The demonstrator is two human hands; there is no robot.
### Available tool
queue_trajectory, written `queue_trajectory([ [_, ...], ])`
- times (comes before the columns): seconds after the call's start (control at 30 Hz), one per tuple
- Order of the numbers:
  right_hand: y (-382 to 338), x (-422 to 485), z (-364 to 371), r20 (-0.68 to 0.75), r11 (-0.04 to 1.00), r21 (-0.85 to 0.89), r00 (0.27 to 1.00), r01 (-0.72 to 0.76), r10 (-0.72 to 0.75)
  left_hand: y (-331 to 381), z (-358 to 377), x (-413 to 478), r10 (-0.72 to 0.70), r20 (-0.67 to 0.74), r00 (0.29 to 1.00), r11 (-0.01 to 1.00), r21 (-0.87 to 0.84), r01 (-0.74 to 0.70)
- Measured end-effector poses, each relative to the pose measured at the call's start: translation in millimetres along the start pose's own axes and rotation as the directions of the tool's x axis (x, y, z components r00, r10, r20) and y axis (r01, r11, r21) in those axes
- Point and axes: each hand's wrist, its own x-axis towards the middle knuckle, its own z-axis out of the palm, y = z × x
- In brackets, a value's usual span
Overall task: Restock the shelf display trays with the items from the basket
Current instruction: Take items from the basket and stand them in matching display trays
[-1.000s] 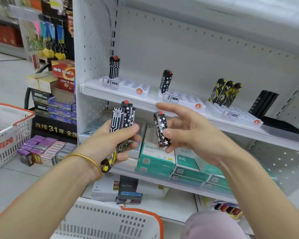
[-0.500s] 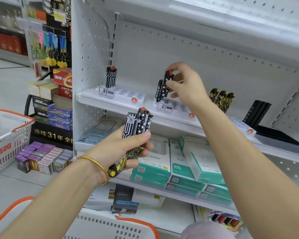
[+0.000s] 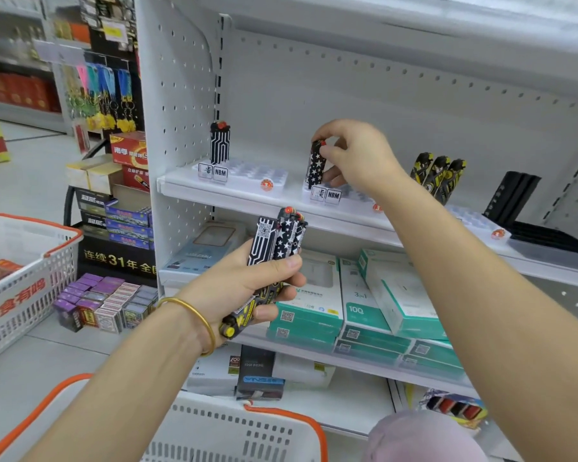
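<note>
While R hand (image 3: 357, 158) pinches star-print lighter (image 3: 315, 165) at its top, thumb front, fingers (image 3: 332, 176) behind, upright in display tray (image 3: 359, 199), L hand (image 3: 244, 281) grips lighter bundle (image 3: 277, 243) w/ curled fingers.

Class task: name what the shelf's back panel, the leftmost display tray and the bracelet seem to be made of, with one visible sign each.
Back panel: probably painted sheet metal; flat matt white with regular rows of punched holes.
Display tray: likely moulded plastic; milky, slightly see-through, with rounded sockets.
Bracelet: looks like polished yellow metal, perhaps gold; smooth with bright glints.
</note>
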Motion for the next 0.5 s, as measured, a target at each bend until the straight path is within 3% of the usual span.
queue_trajectory([
  [0.1, -1, -3, 1, -0.051, 0.97, -0.234, 0.995, 0.07, -0.084, 0, -1, -1, -0.003, 0.001, 1.0, 1.0, 0.002, 0.003],
  [0.17, 1, -9, 3, -0.078, 0.891, -0.446, 0.988, 0.086, -0.134, 0, -1, -1, -0.008, 0.003, 1.0, 1.0, -0.002, 0.008],
  [0.27, 4, -18, 8, -0.085, 0.856, -0.509, 0.985, 0.087, -0.151, -2, -2, -2, -0.017, 0.002, 1.0, 1.0, -0.024, 0.017],
  [0.33, 0, -30, 6, -0.165, 0.903, -0.41, 0.963, 0.128, -0.211, -3, -2, -2, -0.021, 0.01, 1.0, 0.999, -0.048, 0.021],
  [0.4, -13, -47, 0, -0.231, 0.965, -0.202, 0.949, 0.167, -0.213, -2, -2, -2, -0.02, 0.021, 1.0, 0.997, -0.068, 0.021],
  [0.43, -20, -57, -2, -0.188, 0.985, -0.063, 0.967, 0.162, -0.171, -2, -2, -2, -0.018, 0.028, 0.999, 0.997, -0.074, 0.02],
  [0.5, -31, -78, -4, 0.091, 0.981, 0.19, 0.994, 0.047, -0.066, 0, -1, -3, -0.011, 0.041, 0.999, 0.996, -0.086, 0.014],
])
